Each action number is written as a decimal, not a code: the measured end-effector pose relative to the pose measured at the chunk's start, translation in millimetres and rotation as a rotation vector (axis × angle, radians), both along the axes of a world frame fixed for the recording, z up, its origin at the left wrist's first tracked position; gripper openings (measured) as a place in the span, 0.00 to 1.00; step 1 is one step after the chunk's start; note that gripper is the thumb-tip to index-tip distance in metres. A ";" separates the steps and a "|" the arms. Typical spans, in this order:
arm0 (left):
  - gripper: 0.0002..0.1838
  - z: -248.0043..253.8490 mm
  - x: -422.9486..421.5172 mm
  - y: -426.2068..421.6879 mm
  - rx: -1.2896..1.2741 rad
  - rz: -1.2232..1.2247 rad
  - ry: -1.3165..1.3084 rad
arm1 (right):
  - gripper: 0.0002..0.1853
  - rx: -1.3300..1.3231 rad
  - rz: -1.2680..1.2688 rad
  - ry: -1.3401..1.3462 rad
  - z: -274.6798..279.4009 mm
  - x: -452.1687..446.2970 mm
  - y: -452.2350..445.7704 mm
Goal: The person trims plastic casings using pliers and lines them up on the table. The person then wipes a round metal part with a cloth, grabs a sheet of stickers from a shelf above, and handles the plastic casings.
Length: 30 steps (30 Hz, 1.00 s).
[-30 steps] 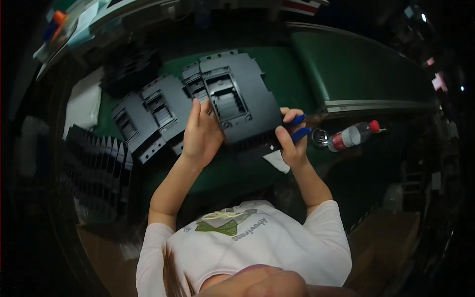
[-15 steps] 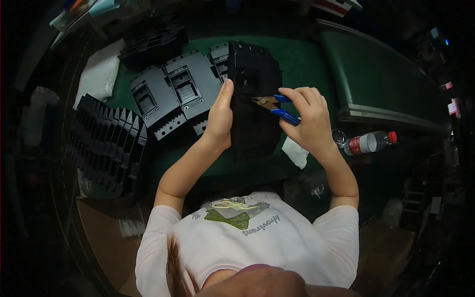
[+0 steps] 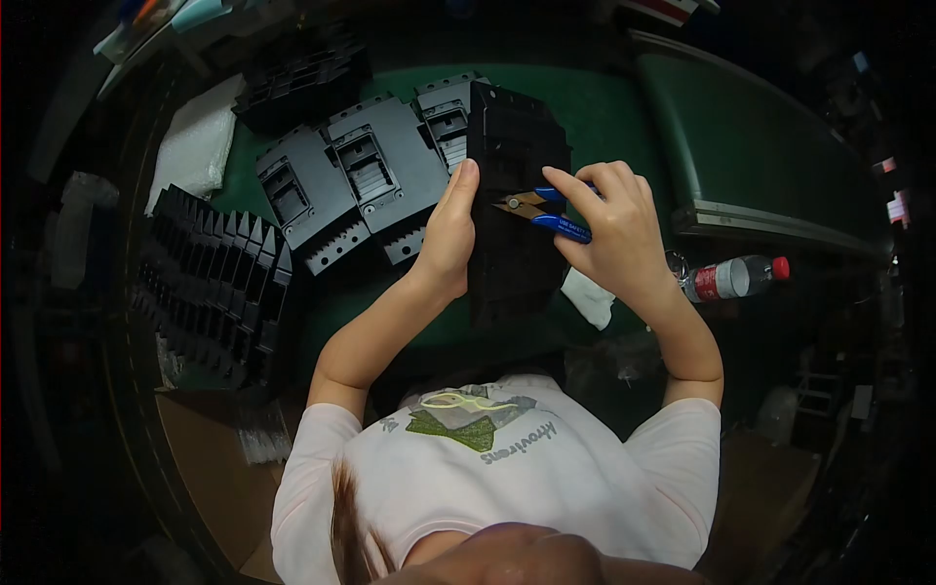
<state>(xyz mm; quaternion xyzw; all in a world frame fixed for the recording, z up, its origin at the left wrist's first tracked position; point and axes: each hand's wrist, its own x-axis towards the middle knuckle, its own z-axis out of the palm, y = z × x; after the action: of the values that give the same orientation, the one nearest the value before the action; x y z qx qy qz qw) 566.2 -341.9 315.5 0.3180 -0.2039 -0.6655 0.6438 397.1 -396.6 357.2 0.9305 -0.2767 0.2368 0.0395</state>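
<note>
Upright in front of me stands a black molded plastic housing (image 3: 519,146). My left hand (image 3: 450,229) is closed on its left edge, the thumb lying along the side and the other fingers hidden behind. A pair of flush cutters (image 3: 546,213) with blue handles is held in my right hand (image 3: 619,229). Their tips point left into the middle of the housing's near face; whether they touch plastic I cannot tell. Several similar grey-black housings (image 3: 382,166) lie face up in a row just left of the held one.
Stacked black parts (image 3: 214,283) stand at the left, with another dark stack (image 3: 302,78) behind. White foam sheets (image 3: 198,141) lie at the far left. On the right are a red-capped bottle (image 3: 731,280), a white cloth or paper (image 3: 589,298) and a raised green surface with a metal edge (image 3: 760,156).
The housing and both hands have shifted slightly to the right. The cutters have stayed in my right hand, with their handles looking a little closer together.
</note>
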 end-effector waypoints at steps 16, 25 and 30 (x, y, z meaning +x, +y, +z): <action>0.23 -8.3 0.5 -2.0 0.000 -0.025 0.010 | 0.22 -0.037 -0.029 0.078 -2.2 6.8 -2.7; 0.27 -11.1 2.0 -6.7 0.035 -0.017 0.062 | 0.15 0.649 -0.242 -0.585 -38.8 -15.2 -20.6; 0.25 -2.4 12.6 -4.8 -0.139 -0.026 0.124 | 0.29 0.626 -0.386 -0.320 -132.8 -40.4 -25.3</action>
<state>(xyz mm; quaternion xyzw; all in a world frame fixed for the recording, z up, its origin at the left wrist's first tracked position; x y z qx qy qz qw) 578.8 -346.7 313.1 0.2280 -0.2135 -0.6763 0.6672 356.7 -421.9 224.4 0.7798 -0.5080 0.2709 -0.2458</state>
